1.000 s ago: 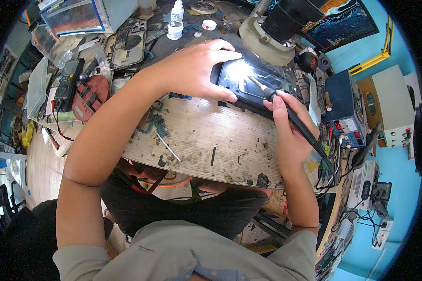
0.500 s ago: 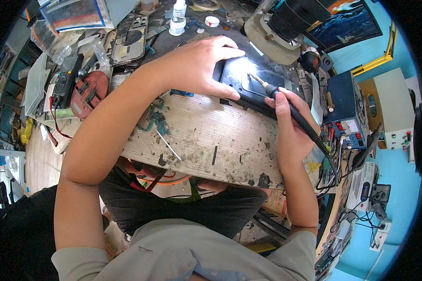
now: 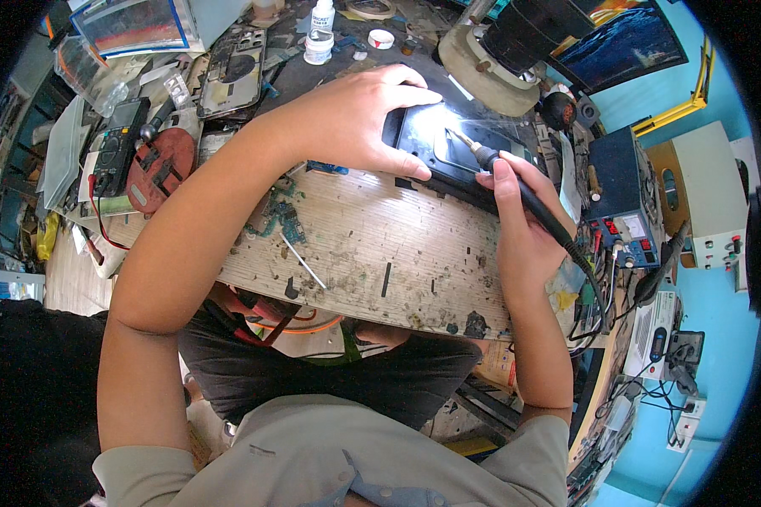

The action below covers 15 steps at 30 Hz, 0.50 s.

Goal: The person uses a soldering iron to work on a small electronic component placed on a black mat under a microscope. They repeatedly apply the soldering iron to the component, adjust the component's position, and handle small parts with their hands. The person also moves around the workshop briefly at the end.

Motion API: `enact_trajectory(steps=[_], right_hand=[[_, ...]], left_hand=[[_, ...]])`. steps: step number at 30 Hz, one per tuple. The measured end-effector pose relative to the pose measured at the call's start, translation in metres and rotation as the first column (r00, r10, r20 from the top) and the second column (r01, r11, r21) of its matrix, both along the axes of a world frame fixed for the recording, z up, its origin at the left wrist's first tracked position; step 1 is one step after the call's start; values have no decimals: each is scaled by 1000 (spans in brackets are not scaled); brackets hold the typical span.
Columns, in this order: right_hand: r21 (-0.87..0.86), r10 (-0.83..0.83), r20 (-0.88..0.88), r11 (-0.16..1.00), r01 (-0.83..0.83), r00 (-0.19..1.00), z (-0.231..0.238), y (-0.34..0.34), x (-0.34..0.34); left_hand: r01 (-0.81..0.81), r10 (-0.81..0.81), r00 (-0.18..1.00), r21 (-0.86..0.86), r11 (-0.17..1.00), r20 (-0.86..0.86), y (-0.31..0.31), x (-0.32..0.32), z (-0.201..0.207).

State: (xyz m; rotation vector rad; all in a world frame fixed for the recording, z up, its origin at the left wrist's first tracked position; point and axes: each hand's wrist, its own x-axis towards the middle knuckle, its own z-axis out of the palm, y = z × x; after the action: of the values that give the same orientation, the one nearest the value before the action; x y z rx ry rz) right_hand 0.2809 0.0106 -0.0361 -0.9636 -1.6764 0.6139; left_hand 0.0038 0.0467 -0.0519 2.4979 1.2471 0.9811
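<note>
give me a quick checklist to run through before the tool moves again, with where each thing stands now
1. Left hand steadying the black device: ok, thumb and fingers spread across its left end.
2. Right hand holding the pen-shaped tool: ok, thumb and fingers around it near its front end.
3. Left fingers clear of the tool's tip: ok, a gap shows between them.
4. Tip touching the device or just above it: cannot tell.
5. Work spot readable from here: not ok, bright glare washes out part of the device.
6. Tip hot or cold: cannot tell.
</note>
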Motion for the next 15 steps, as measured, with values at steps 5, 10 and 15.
enact_trajectory(steps=[5, 10, 15], right_hand=[[-3, 10, -30, 1000, -10, 1000, -2, 0, 2], [22, 26, -29, 999, -25, 999, -4, 0, 4], [22, 9, -8, 1000, -8, 1000, -2, 1, 2]], left_hand=[[14, -14, 1000, 27, 1000, 0, 2, 0, -1], [15, -15, 1000, 56, 998, 3, 2, 0, -3], [20, -20, 1000, 36, 999, 8, 2, 0, -1]])
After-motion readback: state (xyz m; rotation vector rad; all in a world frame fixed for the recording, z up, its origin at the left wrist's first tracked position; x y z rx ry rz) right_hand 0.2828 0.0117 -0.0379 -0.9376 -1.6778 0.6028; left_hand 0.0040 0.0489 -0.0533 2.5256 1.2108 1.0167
